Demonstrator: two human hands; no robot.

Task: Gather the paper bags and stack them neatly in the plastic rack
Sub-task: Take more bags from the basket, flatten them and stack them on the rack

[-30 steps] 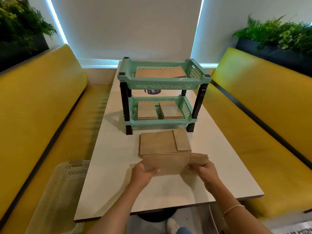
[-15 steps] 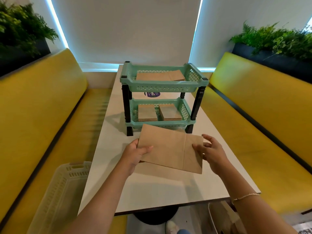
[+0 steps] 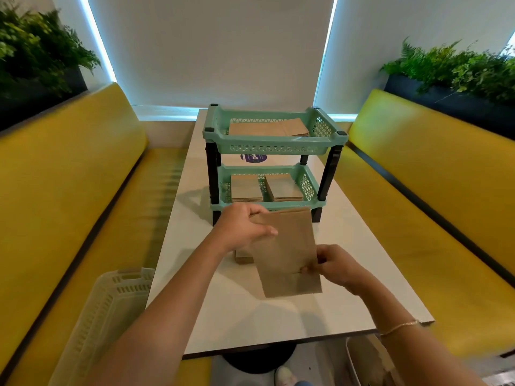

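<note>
Paper bag point(image 3: 287, 246) sat dead center of the frame, lifted off the table point(image 3: 348, 288) and held lengthwise, pointing toward the rack point(image 3: 274, 140). Half a second earlier it lay sideways between the hands, so it got turned a quarter, which I'd guess was to line it up for a tier. Left hand point(image 3: 242, 229) was pinching the far upper-left corner, thumb over the top; right hand point(image 3: 334, 267) pinched the near right edge between thumb and fingers.

Just under the left wrist, a bit more bag stack point(image 3: 243, 259) peeked out, so gathering wasn't finished. Rack stood right behind the bag, mid-frame: top tier had a flat pile point(image 3: 269, 128), bottom tier two smaller piles point(image 3: 246, 188) side by side. Top rim looked like the thing to clear. Pale crate point(image 3: 108, 316) sat lower left on the yellow bench point(image 3: 69, 168), out of the way.
</note>
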